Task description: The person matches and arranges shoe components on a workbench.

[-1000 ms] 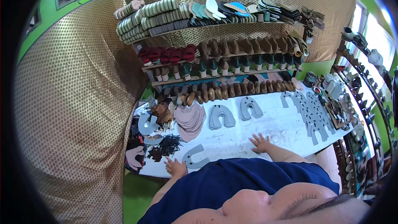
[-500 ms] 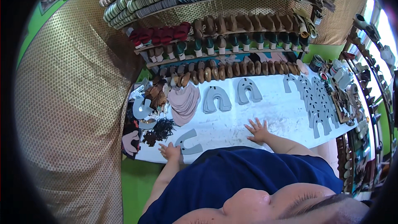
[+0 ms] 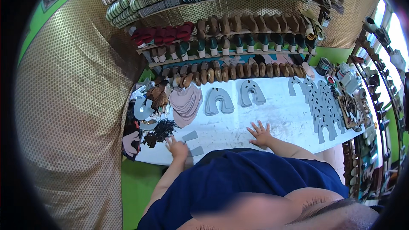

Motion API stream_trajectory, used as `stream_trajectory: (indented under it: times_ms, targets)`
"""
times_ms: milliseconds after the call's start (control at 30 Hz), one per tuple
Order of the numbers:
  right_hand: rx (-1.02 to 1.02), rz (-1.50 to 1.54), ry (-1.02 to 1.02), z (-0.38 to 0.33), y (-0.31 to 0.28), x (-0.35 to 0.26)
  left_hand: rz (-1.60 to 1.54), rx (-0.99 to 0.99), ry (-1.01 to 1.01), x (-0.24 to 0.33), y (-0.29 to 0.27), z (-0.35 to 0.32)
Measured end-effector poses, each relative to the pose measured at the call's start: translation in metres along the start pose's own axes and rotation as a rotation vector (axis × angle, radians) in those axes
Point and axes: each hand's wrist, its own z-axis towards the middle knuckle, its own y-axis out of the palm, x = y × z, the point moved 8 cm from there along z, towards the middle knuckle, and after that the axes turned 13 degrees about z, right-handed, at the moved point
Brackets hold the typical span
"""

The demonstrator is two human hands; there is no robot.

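Note:
My left hand (image 3: 177,148) rests on a grey U-shaped cut piece (image 3: 191,142) near the front left edge of the white worktable (image 3: 277,117), its fingers over the middle of the piece. A dark pile of small scraps (image 3: 158,130) lies just left of that hand. My right hand (image 3: 260,133) lies flat on the bare table top with its fingers spread, holding nothing. Two stacks of grey U-shaped pieces (image 3: 218,100) (image 3: 251,93) lie further back, beyond both hands.
A fan of pinkish sole-shaped pieces (image 3: 186,103) lies at the back left. Many grey cut pieces (image 3: 320,106) cover the table's right side. Shelves of wooden shoe lasts (image 3: 238,44) stand behind the table, with stacked soles (image 3: 140,0) on top. Tools and tins (image 3: 347,85) crowd the right end.
The view has tilted down and drawn closer to the table. My right hand stays flat on the table; my left hand stays at the grey piece near the front edge.

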Motion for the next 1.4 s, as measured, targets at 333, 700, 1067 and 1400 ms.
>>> stream_trajectory:
  times_ms: [333,700,1067,1400]
  targets:
    - [0.014,-0.003,-0.004,-0.001,-0.002,0.0,-0.346,0.436,0.647,0.134,-0.137,-0.029]
    - [0.049,-0.002,-0.01,-0.009,-0.011,-0.006,-0.74,0.031,0.644,0.169,-0.169,-0.034]
    - [0.055,-0.021,-0.023,-0.009,-0.015,-0.014,-0.198,0.268,0.314,0.09,0.021,0.05]
    - [-0.018,-0.023,0.041,0.004,-0.004,-0.001,0.106,-0.172,0.727,0.15,0.062,0.014]
